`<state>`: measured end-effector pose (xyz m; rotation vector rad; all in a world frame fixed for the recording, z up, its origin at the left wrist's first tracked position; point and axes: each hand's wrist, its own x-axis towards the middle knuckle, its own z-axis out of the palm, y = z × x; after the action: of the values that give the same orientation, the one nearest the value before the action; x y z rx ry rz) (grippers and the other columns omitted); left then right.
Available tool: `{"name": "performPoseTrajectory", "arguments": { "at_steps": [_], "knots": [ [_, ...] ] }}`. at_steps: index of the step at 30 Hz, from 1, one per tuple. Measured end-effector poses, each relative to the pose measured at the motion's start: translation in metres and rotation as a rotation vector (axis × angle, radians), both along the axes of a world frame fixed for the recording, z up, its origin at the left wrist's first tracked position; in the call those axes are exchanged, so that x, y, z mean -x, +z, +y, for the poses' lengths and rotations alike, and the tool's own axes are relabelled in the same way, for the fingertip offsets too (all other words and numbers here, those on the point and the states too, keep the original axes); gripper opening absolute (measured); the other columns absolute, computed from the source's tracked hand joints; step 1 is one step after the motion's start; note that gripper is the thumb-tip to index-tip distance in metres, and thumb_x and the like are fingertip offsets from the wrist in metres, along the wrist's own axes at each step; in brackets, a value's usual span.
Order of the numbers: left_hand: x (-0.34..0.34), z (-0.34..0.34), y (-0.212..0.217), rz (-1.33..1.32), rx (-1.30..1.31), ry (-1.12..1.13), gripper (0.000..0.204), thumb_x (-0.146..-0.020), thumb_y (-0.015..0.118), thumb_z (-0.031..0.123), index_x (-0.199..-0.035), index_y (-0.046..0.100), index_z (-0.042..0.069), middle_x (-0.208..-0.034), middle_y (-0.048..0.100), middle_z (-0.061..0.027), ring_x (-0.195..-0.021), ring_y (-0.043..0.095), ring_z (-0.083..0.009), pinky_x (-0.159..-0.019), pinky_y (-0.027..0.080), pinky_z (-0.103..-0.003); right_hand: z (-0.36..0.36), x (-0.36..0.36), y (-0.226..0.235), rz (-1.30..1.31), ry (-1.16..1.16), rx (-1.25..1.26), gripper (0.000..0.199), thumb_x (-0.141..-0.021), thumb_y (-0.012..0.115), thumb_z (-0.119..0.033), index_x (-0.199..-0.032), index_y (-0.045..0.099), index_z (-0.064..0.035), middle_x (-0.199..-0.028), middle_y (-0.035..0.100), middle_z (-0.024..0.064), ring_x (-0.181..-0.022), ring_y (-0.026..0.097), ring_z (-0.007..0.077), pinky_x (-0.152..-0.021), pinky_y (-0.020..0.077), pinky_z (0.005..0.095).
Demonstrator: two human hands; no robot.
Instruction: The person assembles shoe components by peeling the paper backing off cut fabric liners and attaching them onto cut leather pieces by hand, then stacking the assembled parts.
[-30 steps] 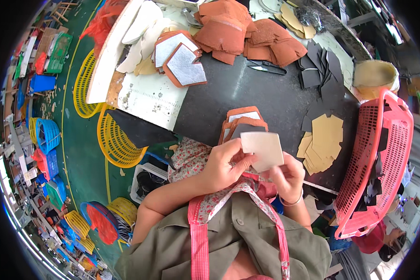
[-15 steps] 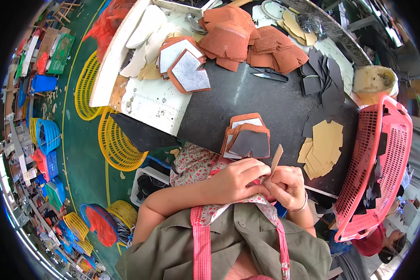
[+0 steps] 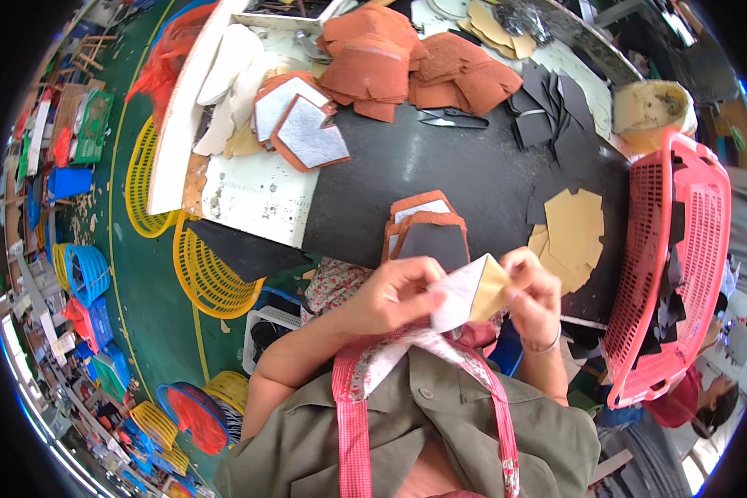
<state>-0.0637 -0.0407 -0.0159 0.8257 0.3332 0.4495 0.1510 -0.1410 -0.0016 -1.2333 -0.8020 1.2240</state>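
Between my hands, in front of my apron, is a thin flat piece, its white face (image 3: pixel 456 297) on the left and its tan part (image 3: pixel 491 290) on the right, meeting along a slanting line. I cannot tell whether it is folded or two layers coming apart. My left hand (image 3: pixel 400 297) pinches the white side and my right hand (image 3: pixel 533 300) grips the tan side. Just beyond them, a small stack of red-brown pieces (image 3: pixel 426 202) with white and dark grey layers (image 3: pixel 436 243) lies on the black work surface (image 3: pixel 357 207). Tan cut pieces (image 3: pixel 574 228) are fanned out beyond my right hand.
Red-brown piles (image 3: pixel 365 75), white-faced pieces (image 3: pixel 311 133) and black pieces (image 3: pixel 556 112) lie farther back. A black-handled blade tool (image 3: pixel 455 120) rests among them. A pink basket (image 3: pixel 631 290) stands at the right, yellow baskets (image 3: pixel 212 274) at the left. Another person (image 3: pixel 681 407) is at the lower right.
My hands have moved apart, the right one slightly up and rightward. The tan piece, earlier upright and edge-on between them, now spreads open with a white face showing.
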Motion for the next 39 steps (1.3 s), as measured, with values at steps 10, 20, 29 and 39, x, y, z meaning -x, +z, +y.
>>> {"name": "performPoseTrajectory", "arguments": {
  "at_steps": [10, 20, 29, 39],
  "knots": [
    [0.002, -0.007, 0.005, 0.241, -0.188, -0.001, 0.015, -0.094, 0.059, 0.013, -0.086, 0.058, 0.0, -0.086, 0.058, -0.0017, -0.082, 0.053, -0.0056, -0.068, 0.045, -0.025, -0.01, 0.002, 0.032, -0.86, 0.246, -0.24, 0.042, -0.062, 0.084, -0.009, -0.093, 0.056, -0.0037, -0.11, 0.062, 0.0174, -0.091, 0.06, 0.032, -0.076, 0.0516, 0.0396],
    [0.004, 0.005, -0.009, 0.408, -0.261, 0.351, 0.037, -0.088, 0.07, 0.023, -0.111, 0.054, -0.001, -0.099, 0.058, -0.0061, -0.083, 0.059, -0.0112, -0.071, 0.051, -0.026, 0.037, 0.032, -0.003, 0.01, 0.033, -0.156, 0.011, -0.089, 0.057, 0.006, -0.083, 0.049, 0.0007, -0.097, 0.063, 0.014, -0.077, 0.064, 0.0128, -0.063, 0.0495, 0.0249],
    [0.004, 0.003, -0.025, 0.884, -1.173, 0.484, 0.039, -0.072, 0.081, 0.012, -0.103, 0.061, 0.001, -0.093, 0.06, -0.0081, -0.077, 0.058, -0.0189, -0.069, 0.049, -0.031, 0.038, 0.004, -0.027, -0.335, -0.529, -0.227, 0.014, -0.085, 0.064, 0.005, -0.084, 0.051, -0.0019, -0.118, 0.049, 0.0122, -0.092, 0.057, 0.0193, -0.086, 0.0454, 0.0305],
    [-0.008, -0.003, -0.03, 0.768, -1.319, 0.442, 0.019, -0.077, 0.073, 0.002, -0.085, 0.056, 0.002, -0.086, 0.061, -0.011, -0.079, 0.059, -0.0304, -0.07, 0.048, -0.039, 0.019, 0.029, -0.066, -0.764, -0.156, -0.169, 0.054, -0.077, 0.076, 0.001, -0.115, 0.038, 0.0009, -0.091, 0.063, 0.012, -0.074, 0.062, 0.0157, -0.068, 0.0517, 0.0272]
  ]
}}
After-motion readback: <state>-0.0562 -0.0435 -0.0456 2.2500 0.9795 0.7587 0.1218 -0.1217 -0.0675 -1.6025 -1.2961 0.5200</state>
